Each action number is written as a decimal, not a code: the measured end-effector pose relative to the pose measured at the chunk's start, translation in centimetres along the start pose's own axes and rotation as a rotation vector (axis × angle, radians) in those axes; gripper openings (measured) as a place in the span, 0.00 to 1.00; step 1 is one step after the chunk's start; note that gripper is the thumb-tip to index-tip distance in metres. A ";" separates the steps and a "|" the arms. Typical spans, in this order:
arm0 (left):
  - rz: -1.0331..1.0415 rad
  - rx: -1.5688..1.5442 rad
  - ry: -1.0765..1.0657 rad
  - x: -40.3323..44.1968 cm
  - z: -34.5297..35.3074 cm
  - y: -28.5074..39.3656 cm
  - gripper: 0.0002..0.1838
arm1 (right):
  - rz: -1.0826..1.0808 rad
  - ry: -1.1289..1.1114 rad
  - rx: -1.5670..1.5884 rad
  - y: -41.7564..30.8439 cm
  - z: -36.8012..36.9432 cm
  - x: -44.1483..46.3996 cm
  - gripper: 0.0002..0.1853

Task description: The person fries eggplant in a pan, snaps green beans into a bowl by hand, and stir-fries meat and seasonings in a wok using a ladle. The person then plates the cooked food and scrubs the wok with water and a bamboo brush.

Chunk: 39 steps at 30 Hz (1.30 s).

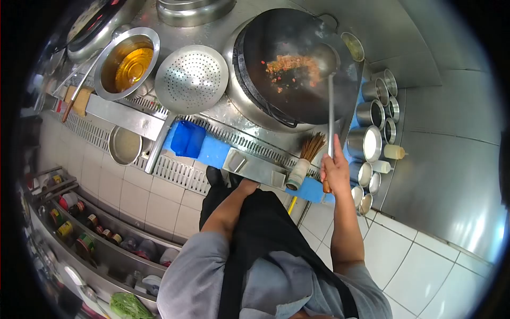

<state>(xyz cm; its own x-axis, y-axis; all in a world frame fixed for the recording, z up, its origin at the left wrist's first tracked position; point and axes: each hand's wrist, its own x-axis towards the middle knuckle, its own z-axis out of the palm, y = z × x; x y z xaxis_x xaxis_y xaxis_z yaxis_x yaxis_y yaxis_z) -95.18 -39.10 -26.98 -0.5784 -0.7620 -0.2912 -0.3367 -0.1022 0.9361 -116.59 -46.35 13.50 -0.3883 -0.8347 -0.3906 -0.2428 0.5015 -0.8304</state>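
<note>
My right hand [336, 171] is closed round the wooden-ended handle of a long ladle [331, 106], with the index finger stretched along the shaft. The ladle's bowl rests inside a large black wok [265, 40], against chopped orange-red food [292, 66]. Of my left hand [248, 185], only the wrist area shows at the counter's front edge; its fingers are hidden beneath the metal ledge. Close to my right hand, a bamboo wok brush [305, 159] leans on the counter edge.
Left of the wok lie a perforated strainer [191, 80] and a metal pot of amber oil [106, 72]. Several metal seasoning cups [370, 114] and squeeze bottles [393, 152] line the right side. A blue container [187, 139] sits at the front; bottles fill a shelf [114, 255] behind left.
</note>
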 end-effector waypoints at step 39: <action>-0.649 -1.234 0.416 0.0 0.3 2.9 0.23 | -0.103 -0.081 -0.283 -0.3 -4.5 6.6 0.38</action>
<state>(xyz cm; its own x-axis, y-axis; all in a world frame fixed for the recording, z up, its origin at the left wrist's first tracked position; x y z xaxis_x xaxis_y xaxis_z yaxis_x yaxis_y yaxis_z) -96.40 -39.24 -24.36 -0.2513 -0.4736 -0.8442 0.5144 -0.8041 0.2980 -123.05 -50.99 12.96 -0.2792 -0.8941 -0.3503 -0.5195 0.4475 -0.7280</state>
